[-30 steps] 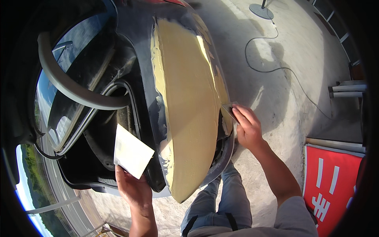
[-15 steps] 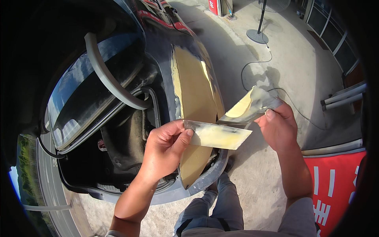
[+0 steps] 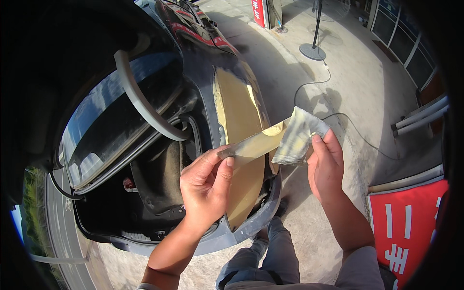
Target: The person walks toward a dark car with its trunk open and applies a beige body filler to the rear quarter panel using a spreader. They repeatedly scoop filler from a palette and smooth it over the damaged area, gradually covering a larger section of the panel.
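Note:
In the head view, my left hand [image 3: 205, 181] is closed on a flat, thin spreader [image 3: 249, 147] smeared with pale yellow filler. My right hand [image 3: 325, 164] grips a second spreader [image 3: 295, 137], streaked pale yellow and grey, which overlaps the far end of the first one; whether they touch is unclear. Both are held over the rear side panel [image 3: 234, 101] of a dark car, which carries a broad layer of yellow filler, ragged at its edges. Left of it is the open trunk [image 3: 111, 217], with a grey curved hinge arm [image 3: 137, 99] above.
A pedestal fan [image 3: 311, 52] stands on the concrete floor [image 3: 357, 82], its cable winding across it. A red sign [image 3: 420, 217] and white rails [image 3: 420, 116] are at right, glass doors [image 3: 389, 34] behind. A road [image 3: 63, 227] runs at left; my legs are below.
Both hands have come up and closer together over the panel. Since half a second ago the spreaders have turned, the right one now steeper and across the left one. The view shows more beyond the car.

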Demonstrator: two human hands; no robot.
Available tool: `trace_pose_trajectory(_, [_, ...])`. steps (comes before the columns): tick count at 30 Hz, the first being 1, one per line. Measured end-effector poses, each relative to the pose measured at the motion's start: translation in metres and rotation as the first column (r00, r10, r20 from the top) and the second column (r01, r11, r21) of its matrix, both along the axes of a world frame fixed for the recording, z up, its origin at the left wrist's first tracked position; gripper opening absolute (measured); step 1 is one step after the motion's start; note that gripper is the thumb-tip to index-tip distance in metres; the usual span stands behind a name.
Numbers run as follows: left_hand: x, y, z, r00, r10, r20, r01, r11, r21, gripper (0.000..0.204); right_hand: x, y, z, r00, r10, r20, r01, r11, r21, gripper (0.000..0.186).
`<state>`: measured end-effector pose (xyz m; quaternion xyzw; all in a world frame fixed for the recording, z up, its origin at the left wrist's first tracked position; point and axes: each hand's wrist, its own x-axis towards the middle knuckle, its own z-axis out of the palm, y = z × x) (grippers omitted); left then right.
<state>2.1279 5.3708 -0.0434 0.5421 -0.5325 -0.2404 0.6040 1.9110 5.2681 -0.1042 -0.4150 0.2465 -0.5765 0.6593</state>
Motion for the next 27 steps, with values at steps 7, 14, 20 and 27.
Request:
trace_pose_trajectory(7, [0.000, -0.007, 0.003, 0.925, 0.003, 0.379, 0.009, 1.000, -0.029, 0.023, 0.024, 0.006, 0.040, 0.975, 0.186, 0.121, -0.161, 0.968, -0.191, 0.042])
trace_pose_trajectory(14, [0.065, 0.035, -0.058, 0.818, 0.324, -0.475, -0.337, 0.940, 0.061, 0.017, -0.002, -0.115, 0.008, 0.995, -0.054, 0.079, 0.029, 0.957, 0.290, 0.040])
trace_pose_trajectory(20, [0.060, 0.058, -0.112, 0.575, 0.450, -0.683, -0.533, 0.840, 0.104, 0.020, 0.044, -0.229, -0.065, 0.898, 0.262, -0.354, -0.221, 0.964, 0.151, 0.044])
trace_pose_trajectory(27, [0.050, 0.066, -0.128, 0.598, 0.401, -0.694, -0.547, 0.837, 0.014, 0.025, 0.117, -0.295, -0.103, 0.618, -0.142, -0.773, -0.383, 0.805, -0.454, 0.033])
